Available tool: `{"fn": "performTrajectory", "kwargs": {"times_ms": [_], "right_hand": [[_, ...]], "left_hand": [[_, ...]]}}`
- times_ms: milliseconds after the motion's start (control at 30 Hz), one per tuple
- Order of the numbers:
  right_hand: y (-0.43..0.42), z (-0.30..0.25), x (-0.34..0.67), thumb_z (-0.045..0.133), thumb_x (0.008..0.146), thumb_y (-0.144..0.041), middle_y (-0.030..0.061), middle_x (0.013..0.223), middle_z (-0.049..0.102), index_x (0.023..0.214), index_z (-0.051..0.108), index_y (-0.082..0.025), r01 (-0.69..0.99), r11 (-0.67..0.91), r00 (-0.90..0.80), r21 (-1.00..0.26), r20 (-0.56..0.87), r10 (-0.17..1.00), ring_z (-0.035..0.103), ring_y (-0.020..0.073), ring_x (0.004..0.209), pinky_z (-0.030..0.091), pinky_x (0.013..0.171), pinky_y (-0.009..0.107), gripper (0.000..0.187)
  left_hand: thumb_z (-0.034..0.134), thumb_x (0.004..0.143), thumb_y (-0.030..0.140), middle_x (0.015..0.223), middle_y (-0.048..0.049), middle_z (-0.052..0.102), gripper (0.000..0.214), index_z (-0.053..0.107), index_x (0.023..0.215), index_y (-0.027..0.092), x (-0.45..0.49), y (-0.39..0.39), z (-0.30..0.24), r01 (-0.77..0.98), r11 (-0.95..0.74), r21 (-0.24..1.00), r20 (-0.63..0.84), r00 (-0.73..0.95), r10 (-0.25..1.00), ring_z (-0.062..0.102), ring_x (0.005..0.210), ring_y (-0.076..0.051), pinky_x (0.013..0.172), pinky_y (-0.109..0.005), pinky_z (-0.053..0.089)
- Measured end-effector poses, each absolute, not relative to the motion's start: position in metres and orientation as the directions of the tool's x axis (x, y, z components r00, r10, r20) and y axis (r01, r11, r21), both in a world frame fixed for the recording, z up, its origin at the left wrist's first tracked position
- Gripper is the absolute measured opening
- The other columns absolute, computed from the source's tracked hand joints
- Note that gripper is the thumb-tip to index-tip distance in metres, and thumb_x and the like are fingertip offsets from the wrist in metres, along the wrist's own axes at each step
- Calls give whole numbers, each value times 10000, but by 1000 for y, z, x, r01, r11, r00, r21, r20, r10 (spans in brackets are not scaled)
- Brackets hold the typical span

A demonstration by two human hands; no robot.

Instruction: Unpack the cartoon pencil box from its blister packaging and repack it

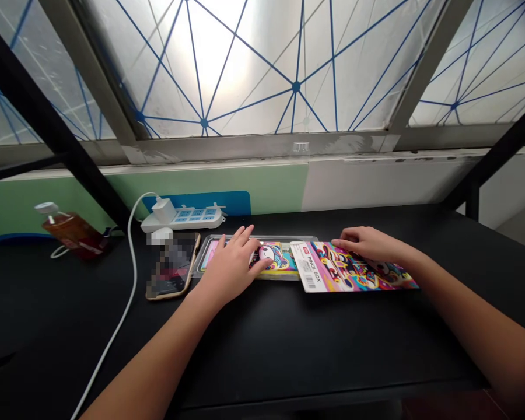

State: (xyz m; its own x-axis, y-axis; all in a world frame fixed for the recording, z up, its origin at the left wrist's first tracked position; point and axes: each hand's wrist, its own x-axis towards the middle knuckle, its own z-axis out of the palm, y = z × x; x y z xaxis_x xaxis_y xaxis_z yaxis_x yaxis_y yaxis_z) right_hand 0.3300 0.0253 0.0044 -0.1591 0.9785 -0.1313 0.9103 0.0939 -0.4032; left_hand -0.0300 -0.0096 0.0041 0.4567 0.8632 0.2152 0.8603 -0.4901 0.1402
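Observation:
A colourful pencil box point(276, 261) in a clear plastic case lies on the black desk point(266, 344). My left hand point(231, 265) rests flat on its left half, fingers stretched out. To its right lies a printed cardboard sleeve point(332, 269) labelled "PENCIL BOX". My right hand point(370, 244) lies on the sleeve's far edge with the fingers curled down over it.
A phone point(171, 267) lies left of the pencil box. Behind it sit a white power strip point(188, 217) with a charger and a white cable point(126, 303) running to the desk's front. A bottle point(72, 232) lies at far left. A window sill runs behind.

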Motion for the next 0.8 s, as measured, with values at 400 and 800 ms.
{"fn": "performTrajectory", "kwargs": {"times_ms": [400,800], "right_hand": [[22,-2,317,551,831,-747,42,842,748,901,736,-239,836,113,-214,-537,-130,968,651,216,746,456,618,308,545],[28,6,342,665,715,-767,38,763,723,828,762,-226,826,35,-121,-563,-117,986,600,188,669,413,560,290,561]], "left_hand": [[331,1032,577,1662,-79,275,575,449,1527,309,-31,-10,3,846,-499,186,56,498,866,184,1550,-335,1203,-628,191],[343,1026,578,1656,-88,299,571,461,1520,316,-33,-8,3,844,-504,184,45,505,862,214,1544,-328,1201,-610,206]]}}
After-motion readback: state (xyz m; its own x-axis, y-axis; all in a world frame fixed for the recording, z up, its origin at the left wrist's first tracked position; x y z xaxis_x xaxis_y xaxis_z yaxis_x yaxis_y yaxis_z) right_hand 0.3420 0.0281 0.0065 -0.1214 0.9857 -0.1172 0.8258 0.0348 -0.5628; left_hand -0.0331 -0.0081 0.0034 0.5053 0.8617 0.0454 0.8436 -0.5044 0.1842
